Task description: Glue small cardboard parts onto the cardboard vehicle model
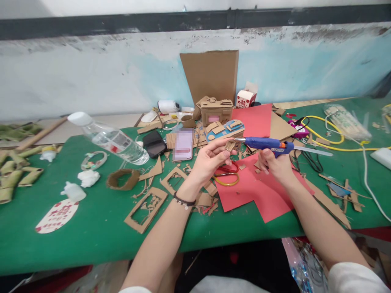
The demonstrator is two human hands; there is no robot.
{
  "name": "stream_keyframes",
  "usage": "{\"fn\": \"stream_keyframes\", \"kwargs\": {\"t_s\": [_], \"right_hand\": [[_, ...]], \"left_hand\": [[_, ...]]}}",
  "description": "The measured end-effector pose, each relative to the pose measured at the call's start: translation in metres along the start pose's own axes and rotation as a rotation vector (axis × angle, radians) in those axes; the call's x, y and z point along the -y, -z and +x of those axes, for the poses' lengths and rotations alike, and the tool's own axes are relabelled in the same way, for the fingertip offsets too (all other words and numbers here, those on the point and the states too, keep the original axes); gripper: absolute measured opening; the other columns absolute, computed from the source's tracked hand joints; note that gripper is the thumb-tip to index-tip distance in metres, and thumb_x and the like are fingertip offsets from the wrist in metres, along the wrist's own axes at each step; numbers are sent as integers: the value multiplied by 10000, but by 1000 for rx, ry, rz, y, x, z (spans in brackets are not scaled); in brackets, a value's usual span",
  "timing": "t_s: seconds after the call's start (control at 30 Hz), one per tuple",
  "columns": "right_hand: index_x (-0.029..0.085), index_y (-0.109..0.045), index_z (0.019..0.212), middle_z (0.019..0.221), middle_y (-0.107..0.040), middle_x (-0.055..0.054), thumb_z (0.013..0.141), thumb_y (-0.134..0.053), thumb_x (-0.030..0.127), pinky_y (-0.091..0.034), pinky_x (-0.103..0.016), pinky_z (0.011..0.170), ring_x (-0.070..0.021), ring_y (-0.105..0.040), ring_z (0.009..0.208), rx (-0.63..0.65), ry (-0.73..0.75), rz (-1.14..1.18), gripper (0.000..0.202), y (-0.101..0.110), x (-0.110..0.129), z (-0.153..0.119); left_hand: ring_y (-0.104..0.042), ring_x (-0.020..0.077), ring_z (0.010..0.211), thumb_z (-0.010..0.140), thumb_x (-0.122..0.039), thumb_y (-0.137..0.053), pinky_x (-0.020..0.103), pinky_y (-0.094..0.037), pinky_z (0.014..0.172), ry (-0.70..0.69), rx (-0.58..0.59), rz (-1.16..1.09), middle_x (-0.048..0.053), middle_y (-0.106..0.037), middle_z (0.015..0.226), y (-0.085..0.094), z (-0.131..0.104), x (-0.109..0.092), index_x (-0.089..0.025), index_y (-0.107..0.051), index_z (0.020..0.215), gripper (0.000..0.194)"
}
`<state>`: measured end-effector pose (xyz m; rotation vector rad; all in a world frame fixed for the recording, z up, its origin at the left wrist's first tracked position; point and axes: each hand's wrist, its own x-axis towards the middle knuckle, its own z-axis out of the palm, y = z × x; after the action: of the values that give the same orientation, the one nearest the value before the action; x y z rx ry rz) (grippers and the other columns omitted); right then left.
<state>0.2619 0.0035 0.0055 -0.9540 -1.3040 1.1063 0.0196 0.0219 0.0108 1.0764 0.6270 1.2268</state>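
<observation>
My left hand (212, 156) pinches a small cardboard piece (229, 145) above the table's middle. In my right hand (276, 162) is a blue hot glue gun (262, 142), its fingers wrapped round the grip. The gun's metal nozzle points left and reaches the cardboard piece; whether they touch I cannot tell. A long translucent glue stick (314, 151) juts from the gun's back end. Beneath my hands lie red paper (244, 191) and scissors (227, 179) with red and yellow handles, partly hidden. Just behind stands a camera-shaped cardboard model (217, 112).
A water bottle (113, 140), a black case (154, 143) and a phone (183, 144) lie to the left. Cardboard frames (146, 209) and scraps litter the green table (100, 244). Bamboo pieces (12, 179) are at far left; a yellow cable (339, 140) loops at right.
</observation>
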Motion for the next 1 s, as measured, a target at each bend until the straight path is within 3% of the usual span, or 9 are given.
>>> {"fn": "stream_keyframes", "kwargs": {"t_s": [0.57, 1.0], "right_hand": [[254, -470, 611, 431, -466, 51, 910, -777, 786, -388, -258, 368, -92, -399, 347, -9, 2, -57, 683, 1, 0, 0], [256, -462, 608, 433, -462, 54, 894, -787, 794, -395, -260, 362, -92, -401, 339, -14, -7, -60, 691, 1, 1, -1]], "left_hand": [[-726, 100, 639, 826, -360, -999, 235, -654, 688, 0, 43, -24, 64, -854, 921, -1, -2, -1, -206, -826, 1304, 531], [-719, 89, 610, 812, -389, -1011, 239, -659, 693, 3, 34, -26, 70, -863, 970, 2, 0, 1, -210, -814, 1299, 555]]}}
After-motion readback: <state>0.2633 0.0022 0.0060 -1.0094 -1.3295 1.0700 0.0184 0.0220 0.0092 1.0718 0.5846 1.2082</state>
